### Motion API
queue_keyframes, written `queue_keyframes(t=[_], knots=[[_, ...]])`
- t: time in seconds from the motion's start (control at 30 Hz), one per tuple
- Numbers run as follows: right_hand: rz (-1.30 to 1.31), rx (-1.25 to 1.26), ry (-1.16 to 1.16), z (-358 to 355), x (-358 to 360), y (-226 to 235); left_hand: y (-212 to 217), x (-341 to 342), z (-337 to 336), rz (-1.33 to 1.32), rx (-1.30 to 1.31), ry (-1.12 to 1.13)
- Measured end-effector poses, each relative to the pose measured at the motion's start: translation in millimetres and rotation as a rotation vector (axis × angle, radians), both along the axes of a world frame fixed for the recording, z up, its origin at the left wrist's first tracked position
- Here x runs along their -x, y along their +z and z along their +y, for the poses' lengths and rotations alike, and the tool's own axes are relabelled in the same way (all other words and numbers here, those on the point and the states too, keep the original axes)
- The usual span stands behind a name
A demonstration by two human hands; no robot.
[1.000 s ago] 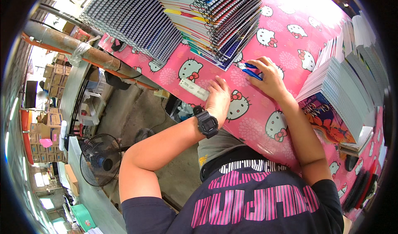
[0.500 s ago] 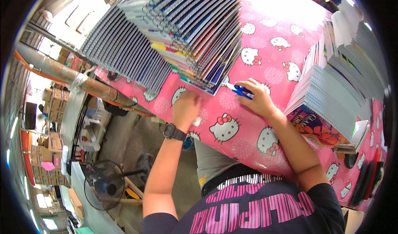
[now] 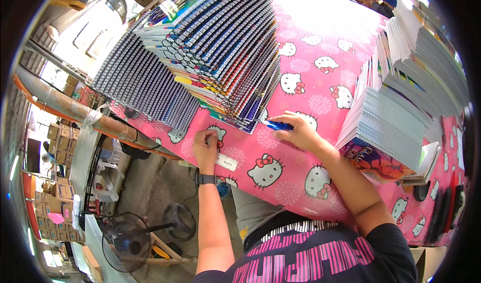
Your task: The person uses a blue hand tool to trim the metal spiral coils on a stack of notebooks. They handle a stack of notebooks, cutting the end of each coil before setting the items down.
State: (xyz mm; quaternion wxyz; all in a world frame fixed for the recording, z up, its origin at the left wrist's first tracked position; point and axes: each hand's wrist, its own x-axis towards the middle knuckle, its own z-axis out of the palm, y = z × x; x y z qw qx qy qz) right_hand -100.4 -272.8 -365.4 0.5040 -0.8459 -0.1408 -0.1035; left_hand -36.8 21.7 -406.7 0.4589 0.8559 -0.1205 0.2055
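My left hand [image 3: 204, 147] is over the pink table cover near its front edge, fingers curled together; what they hold, if anything, is too small to make out. Beside its wrist lies a small white label [image 3: 227, 162] with print on it. In my right hand [image 3: 299, 132] is a blue-handled tool that looks like pliers [image 3: 279, 125], its tip pointing at the bottom corner of a tall stack of spiral-bound notebooks [image 3: 228, 67]. The coils of that stack face me. Whether the tip touches the stack I cannot tell.
Another coil-bound stack [image 3: 145, 77] stands at the left. On the right are piles of unbound or open-edged books [image 3: 396, 122] and black coils [image 3: 438, 218]. A rusty pipe [image 3: 95, 112] runs along the table's left side; a standing fan [image 3: 128, 245] is on the floor.
My left hand has moved back and left from the stack's base, uncovering the white label. My right hand keeps the blue tool near the stack's corner. The view has shifted slightly.
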Motion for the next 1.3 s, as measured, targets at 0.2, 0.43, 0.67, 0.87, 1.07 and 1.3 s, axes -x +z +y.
queue_keyframes(t=[0.2, 0.43, 0.67, 0.87, 1.07, 1.3], knots=[[0.724, -0.279, 0.133, -4.5, -10.4, 16.6, -2.5, -0.2, 1.1, 0.048, 0.036, 0.006], [-0.161, 0.362, -0.189, 11.9, 12.0, 12.7, -3.1, -1.4, 5.5, -0.003, -0.047, 0.010], [-0.257, 0.359, -0.196, 15.1, 3.6, -1.3, 1.6, 1.6, -1.1, -0.009, -0.059, 0.010], [-0.183, 0.296, -0.129, 21.1, 1.4, 3.0, -7.7, -2.6, 8.1, 0.069, 0.043, 0.012], [0.579, 0.012, 0.098, 1.4, -15.3, 24.7, 1.4, 0.9, 0.1, 0.042, 0.007, 0.024], [0.193, 0.239, -0.013, 16.5, -3.7, 19.7, 2.9, 3.2, 2.9, 0.095, 0.097, 0.036]])
